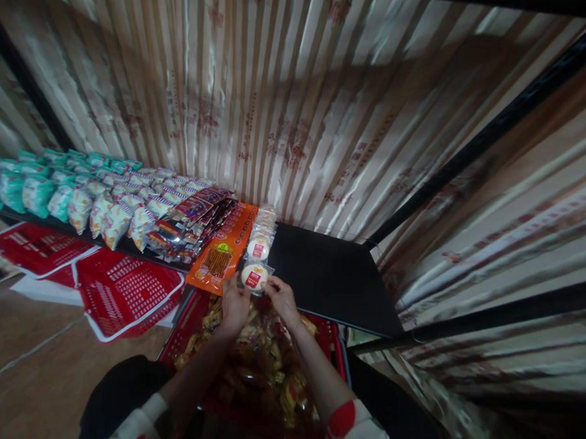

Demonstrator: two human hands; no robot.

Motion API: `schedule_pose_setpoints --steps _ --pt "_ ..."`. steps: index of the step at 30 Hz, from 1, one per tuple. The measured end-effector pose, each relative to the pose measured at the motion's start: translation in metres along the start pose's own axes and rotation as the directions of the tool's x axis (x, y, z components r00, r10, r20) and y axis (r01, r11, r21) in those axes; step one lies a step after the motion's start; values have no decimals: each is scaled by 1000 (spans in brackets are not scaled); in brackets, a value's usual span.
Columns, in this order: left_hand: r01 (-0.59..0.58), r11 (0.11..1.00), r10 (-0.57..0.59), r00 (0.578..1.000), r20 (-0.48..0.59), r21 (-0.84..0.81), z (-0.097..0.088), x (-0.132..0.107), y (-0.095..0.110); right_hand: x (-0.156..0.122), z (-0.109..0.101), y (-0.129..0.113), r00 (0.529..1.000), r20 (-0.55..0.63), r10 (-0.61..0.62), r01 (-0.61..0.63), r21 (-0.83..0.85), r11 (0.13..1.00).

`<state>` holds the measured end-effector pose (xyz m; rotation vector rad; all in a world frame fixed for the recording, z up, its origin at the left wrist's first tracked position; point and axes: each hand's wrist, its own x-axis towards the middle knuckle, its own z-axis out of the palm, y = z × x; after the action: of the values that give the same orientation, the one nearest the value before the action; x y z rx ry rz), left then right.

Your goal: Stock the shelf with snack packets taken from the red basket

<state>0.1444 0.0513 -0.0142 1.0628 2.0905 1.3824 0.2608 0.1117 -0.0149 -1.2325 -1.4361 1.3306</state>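
Both hands meet at the front edge of a black shelf (334, 279). My left hand (234, 305) and my right hand (280, 296) pinch the near edge of a clear packet holding a round pale cake with a red label (254, 277). It lies at the front of a row of like packets (260, 234) running back toward the curtain. Just left of it lie orange snack packs (219, 258). Below my arms stands a red basket (333, 343) filled with several wrapped snacks (262, 364).
Dark red packs (196, 218), white-and-yellow bags (113, 218) and teal bags (27, 188) fill the shelf to the left. Red baskets (125, 290) lie on the brown floor at left. A striped curtain (298, 103) hangs behind. The shelf's right part is bare black.
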Motion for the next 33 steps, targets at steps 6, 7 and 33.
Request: schedule_pose_setpoints --steps 6,7,33 --pt "-115 991 112 993 45 73 12 -2 7 24 -5 9 996 -54 -73 64 -150 987" --pt "-129 987 123 990 62 92 14 -2 8 28 -6 10 995 -53 -79 70 -168 983" --pt "-223 930 171 967 190 294 36 28 9 68 6 11 964 -213 -160 39 -480 877"
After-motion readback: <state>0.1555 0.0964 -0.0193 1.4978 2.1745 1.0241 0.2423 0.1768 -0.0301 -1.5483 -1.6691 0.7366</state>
